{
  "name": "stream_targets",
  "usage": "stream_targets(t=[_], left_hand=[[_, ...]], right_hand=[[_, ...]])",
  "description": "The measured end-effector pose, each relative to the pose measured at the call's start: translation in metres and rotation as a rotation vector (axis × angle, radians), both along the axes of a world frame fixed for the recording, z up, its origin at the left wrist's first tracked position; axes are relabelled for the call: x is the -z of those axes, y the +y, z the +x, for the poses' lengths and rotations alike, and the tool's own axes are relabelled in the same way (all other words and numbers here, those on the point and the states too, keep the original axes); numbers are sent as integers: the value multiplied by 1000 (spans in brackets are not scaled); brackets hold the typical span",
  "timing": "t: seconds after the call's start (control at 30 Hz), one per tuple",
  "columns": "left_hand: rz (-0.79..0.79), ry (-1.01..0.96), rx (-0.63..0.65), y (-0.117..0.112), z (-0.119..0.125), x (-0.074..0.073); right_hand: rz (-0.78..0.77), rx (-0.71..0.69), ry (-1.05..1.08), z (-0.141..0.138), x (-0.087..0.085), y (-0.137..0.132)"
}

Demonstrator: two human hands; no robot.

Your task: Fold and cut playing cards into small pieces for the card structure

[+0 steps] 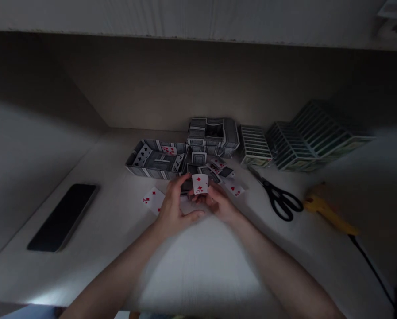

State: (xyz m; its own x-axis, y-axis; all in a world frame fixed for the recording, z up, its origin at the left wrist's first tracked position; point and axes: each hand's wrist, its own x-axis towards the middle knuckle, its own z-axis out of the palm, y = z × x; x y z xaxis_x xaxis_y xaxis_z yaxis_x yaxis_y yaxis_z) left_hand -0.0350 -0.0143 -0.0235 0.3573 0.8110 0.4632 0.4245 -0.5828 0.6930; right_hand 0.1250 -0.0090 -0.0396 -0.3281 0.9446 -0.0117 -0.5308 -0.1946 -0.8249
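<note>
In the middle of the head view, my right hand [220, 201] pinches a playing card [200, 182] with red diamonds and a 5 at its lower corner. The card is held face toward me and looks short, as if cut or folded. Just left of it is my left hand [175, 204], thumb and fingers apart; its fingertips come close to the card's left edge. Under the left hand lies a four of diamonds [152, 199], partly covered. Loose cards [218, 163] are scattered beyond my hands, and a heart card [235, 189] lies right of my right hand.
Behind the hands stand an open box made of cards [145, 169] and a taller card structure [231, 133]. Striped card blocks [256, 144] line the back right. Black-handled scissors [281, 199] and a yellow glue gun [331, 212] lie right; a phone [63, 217] lies left. A shelf [198, 20] overhangs.
</note>
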Motion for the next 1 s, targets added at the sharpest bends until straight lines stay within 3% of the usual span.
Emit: stream_targets(t=[0.13, 0.27, 0.5, 0.77, 1.0], left_hand=[[7, -2, -17, -2, 3, 5], [17, -28, -117, -5, 8, 5], [-121, -155, -227, -1, 8, 7], [-469, -435, -182, 5, 9, 2], [-396, -431, -140, -3, 10, -1]], right_hand=[[69, -60, -51, 0, 0, 0], [56, -67, -103, 0, 0, 1], [38, 21, -176, -2, 0, 2], [-65, -1, -199, -2, 2, 3], [27, -22, -258, 1, -5, 1]])
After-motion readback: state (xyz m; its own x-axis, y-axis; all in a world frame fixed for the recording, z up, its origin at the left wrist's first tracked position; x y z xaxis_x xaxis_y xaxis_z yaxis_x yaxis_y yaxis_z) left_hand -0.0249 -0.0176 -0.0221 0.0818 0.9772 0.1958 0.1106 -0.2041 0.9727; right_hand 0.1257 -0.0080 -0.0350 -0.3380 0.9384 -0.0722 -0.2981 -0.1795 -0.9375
